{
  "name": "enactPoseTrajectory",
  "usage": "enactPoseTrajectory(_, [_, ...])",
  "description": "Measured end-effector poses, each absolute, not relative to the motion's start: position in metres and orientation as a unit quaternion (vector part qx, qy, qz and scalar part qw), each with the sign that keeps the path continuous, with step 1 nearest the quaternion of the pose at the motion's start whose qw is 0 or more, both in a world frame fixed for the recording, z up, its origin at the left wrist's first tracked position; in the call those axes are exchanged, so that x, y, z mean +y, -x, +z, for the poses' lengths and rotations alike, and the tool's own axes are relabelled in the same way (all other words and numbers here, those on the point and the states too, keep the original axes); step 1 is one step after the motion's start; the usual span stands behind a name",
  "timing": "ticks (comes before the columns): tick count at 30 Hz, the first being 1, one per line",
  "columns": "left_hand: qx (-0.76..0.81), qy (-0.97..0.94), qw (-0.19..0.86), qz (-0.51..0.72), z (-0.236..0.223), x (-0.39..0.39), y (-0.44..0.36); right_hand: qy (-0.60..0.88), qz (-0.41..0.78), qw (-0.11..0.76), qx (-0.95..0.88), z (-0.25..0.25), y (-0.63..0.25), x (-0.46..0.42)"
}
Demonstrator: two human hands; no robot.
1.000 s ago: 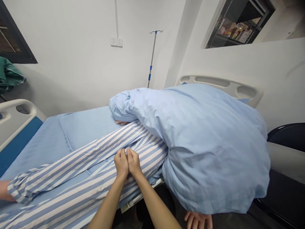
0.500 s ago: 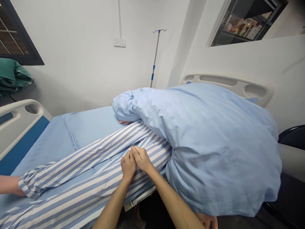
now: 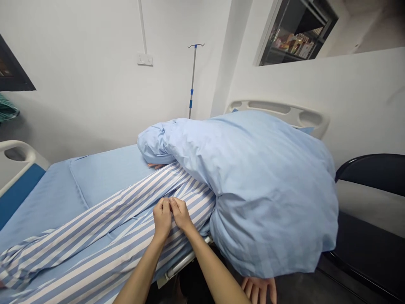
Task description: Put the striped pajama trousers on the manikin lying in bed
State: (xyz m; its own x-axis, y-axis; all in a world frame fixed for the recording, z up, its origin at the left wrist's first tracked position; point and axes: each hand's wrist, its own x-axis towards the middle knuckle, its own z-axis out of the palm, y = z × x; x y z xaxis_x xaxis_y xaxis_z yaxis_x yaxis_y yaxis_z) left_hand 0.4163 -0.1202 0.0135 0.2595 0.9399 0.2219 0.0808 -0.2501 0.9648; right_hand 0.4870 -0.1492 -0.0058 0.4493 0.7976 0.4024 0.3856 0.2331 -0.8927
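A person lies on the hospital bed in blue-and-white striped pyjamas (image 3: pixel 104 236), with the upper body hidden under a bulky light blue duvet (image 3: pixel 253 185). My left hand (image 3: pixel 162 219) and my right hand (image 3: pixel 180 213) rest side by side on the striped fabric near the thigh. Both have their fingers curled and pinch the cloth where they meet. One hand of the lying person (image 3: pixel 259 289) hangs out below the duvet's edge, and the fingers of the other (image 3: pixel 155 166) show on the sheet at the far side.
A light blue sheet (image 3: pixel 104 173) covers the mattress. White bed boards stand at the head (image 3: pixel 278 109) and foot (image 3: pixel 19 156). An IV pole (image 3: pixel 192 80) stands by the wall. A dark chair (image 3: pixel 370 177) sits at the right.
My hands stay pinched together on the striped fabric, barely shifted. The view has swung a little to the right, and the bare limb at the left edge has left the view.
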Motion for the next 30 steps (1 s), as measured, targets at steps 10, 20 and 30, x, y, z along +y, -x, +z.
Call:
enactPoseTrajectory(10, [0.448,-0.677,0.376,0.447,-0.006,-0.120,-0.434,0.599,0.169,0.657,-0.425,-0.010,-0.490,-0.146])
enactPoseTrajectory(20, [0.432,-0.701,0.371,0.430,-0.010,-0.116,-0.433,0.664,0.105,0.521,-0.526,0.015,-0.505,-0.152])
enactPoseTrajectory(30, [0.460,-0.689,0.362,0.427,-0.010,-0.117,-0.437,0.713,0.033,0.496,-0.494,-0.008,-0.510,-0.146])
